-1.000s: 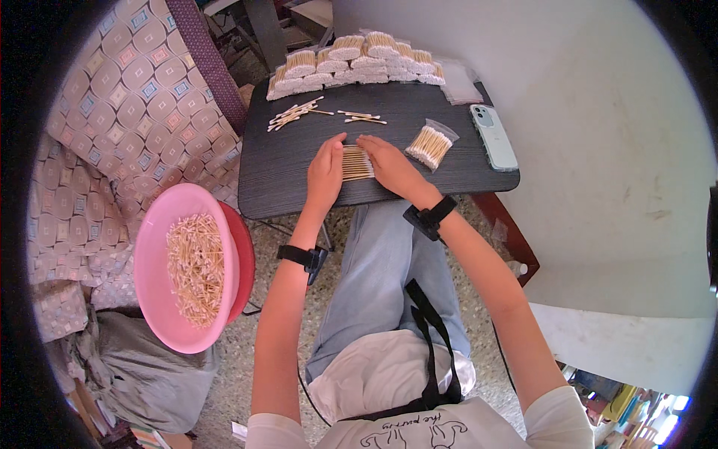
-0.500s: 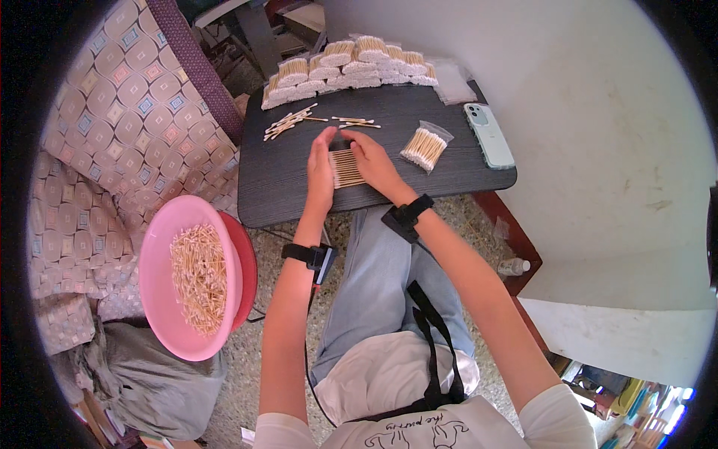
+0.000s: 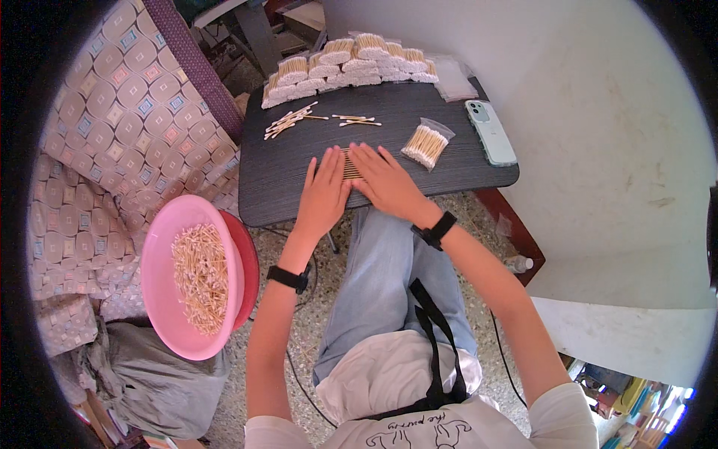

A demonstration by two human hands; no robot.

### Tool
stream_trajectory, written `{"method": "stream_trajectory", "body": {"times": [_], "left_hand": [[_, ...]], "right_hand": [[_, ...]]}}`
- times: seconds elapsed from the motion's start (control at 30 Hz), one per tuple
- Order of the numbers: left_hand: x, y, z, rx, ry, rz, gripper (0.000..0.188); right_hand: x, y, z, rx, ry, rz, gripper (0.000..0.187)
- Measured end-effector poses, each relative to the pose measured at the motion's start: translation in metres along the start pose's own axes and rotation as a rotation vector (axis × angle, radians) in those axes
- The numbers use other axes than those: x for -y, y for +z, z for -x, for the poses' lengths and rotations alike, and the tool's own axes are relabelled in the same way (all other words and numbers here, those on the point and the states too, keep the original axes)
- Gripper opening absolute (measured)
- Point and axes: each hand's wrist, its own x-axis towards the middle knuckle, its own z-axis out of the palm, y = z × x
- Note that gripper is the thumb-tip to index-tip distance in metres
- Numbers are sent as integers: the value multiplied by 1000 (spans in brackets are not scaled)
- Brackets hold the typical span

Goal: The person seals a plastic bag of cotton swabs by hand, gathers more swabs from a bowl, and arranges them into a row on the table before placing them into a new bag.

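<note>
A row of cotton swabs (image 3: 349, 166) lies side by side on the dark table near its front edge. My left hand (image 3: 324, 189) rests flat over the row's left end, its fingers stretched out. Over the right end lies my right hand (image 3: 385, 181), palm down with fingers extended. Only the middle sticks show between the hands; the tips are covered. Beyond them are a loose heap of swabs (image 3: 290, 121) and a few stray swabs (image 3: 357, 120). A filled clear bag of swabs (image 3: 427, 143) lies right of my right hand.
Filled swab bags (image 3: 351, 63) are stacked along the table's (image 3: 277, 187) back edge, beside empty clear bags (image 3: 454, 80). A pale phone (image 3: 491, 133) lies at the right edge. Left of the table, a pink basin (image 3: 159, 280) holds many loose swabs. A wall (image 3: 583, 150) stands to the right.
Both hands have turned from standing upright at the row's sides to lying flat across its ends. They have covered more of the swabs, and the forearms have spread outward.
</note>
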Motion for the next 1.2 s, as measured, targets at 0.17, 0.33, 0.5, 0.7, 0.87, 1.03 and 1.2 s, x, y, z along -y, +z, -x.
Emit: {"method": "stream_trajectory", "body": {"times": [0.17, 0.33, 0.5, 0.7, 0.87, 1.03, 1.2], "left_hand": [[-11, -7, 10, 81, 51, -188, 50], [-18, -5, 14, 107, 1, -145, 48], [-18, -1, 14, 28, 24, -170, 42], [-13, -4, 3, -78, 64, -96, 33], [-11, -5, -3, -19, 62, -84, 36], [-11, 1, -4, -88, 146, -241, 14], [-14, 2, -4, -12, 152, -398, 7]], "right_hand": [[6, -3, 8, 24, -60, 189, 49], [13, 6, 13, 20, 5, 178, 48], [18, 5, 12, -32, -5, 149, 42], [15, -7, 1, -96, -40, 23, 33], [11, -4, -5, -26, -79, 192, 26], [14, -1, -8, -61, -134, 411, 17], [12, 0, -8, -40, -162, 469, 13]]}}
